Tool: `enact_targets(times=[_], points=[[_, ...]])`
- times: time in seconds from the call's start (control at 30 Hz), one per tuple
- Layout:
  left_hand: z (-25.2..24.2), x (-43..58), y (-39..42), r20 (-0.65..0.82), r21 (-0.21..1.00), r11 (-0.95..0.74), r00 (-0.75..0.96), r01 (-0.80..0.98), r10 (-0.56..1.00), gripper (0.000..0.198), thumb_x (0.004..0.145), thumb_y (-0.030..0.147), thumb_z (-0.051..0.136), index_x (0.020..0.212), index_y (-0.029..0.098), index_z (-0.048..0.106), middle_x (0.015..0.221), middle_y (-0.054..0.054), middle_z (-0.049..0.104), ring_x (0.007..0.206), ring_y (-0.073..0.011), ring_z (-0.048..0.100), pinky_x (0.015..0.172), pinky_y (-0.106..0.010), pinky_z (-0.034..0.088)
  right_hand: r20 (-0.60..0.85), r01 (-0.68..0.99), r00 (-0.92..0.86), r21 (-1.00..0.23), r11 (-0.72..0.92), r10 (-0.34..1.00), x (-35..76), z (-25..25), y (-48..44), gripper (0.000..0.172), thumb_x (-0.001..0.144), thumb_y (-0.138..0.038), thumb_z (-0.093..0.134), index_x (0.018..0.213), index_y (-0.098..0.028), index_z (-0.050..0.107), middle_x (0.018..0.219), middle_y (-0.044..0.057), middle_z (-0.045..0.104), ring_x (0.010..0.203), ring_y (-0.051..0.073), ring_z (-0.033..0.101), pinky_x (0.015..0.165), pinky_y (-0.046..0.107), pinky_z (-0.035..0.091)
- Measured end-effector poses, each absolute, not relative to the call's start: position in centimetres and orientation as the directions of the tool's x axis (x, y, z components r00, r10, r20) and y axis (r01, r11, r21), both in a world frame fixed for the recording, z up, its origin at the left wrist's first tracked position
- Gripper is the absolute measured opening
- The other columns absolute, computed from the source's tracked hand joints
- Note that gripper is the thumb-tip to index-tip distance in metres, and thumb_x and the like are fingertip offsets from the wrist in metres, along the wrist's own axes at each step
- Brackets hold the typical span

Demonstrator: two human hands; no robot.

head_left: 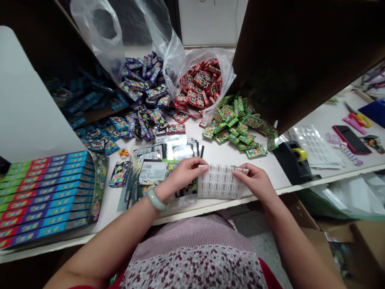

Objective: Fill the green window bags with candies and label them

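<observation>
Between both hands is a sheet of round stickers (223,178), its circles printed in rows. My left hand (188,174) pinches the sheet's upper left corner, and a pale green bangle (157,198) circles that wrist. At the upper right, my right hand (255,180) grips the same sheet between thumb and fingers. Under and beside my left hand lies a stack of printed plastic sleeves (152,172) with barcode labels. One small dark box (119,174) rests left of the stack, with a tiny red and yellow piece (123,153) behind it.
Piles of small purple boxes (147,90), red boxes (200,84) in a plastic bag, green boxes (237,124) and blue boxes (99,136) cover the back. Stacked boxes in a tray (48,196) stand left. A tape dispenser (296,160), phone (351,139) and scissors (357,118) are right.
</observation>
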State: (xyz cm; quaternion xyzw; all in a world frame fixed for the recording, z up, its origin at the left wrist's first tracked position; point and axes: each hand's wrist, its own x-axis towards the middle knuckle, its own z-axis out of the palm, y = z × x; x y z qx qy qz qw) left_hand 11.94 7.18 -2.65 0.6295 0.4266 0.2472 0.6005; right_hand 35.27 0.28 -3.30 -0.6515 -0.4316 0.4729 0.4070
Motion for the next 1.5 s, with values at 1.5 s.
enact_targets(times=[1.5], points=[[-3.6, 1.6, 8.3, 0.045, 0.429, -0.527, 0.565, 0.734, 0.824, 0.088, 0.072, 0.057, 0.069, 0.144, 0.022, 0.032, 0.149, -0.015, 0.038, 0.138, -0.0378, 0.033, 0.112, -0.055, 0.029, 0.228, 0.719, -0.084, -0.661, 0.217, 0.97, 39.3, -4.6, 1.2, 0.02, 0.09, -0.036, 0.056, 0.104, -0.025, 0.065, 0.104, 0.009, 0.065, 0.104, 0.025, 0.06, 0.094, 0.043, 0.047]])
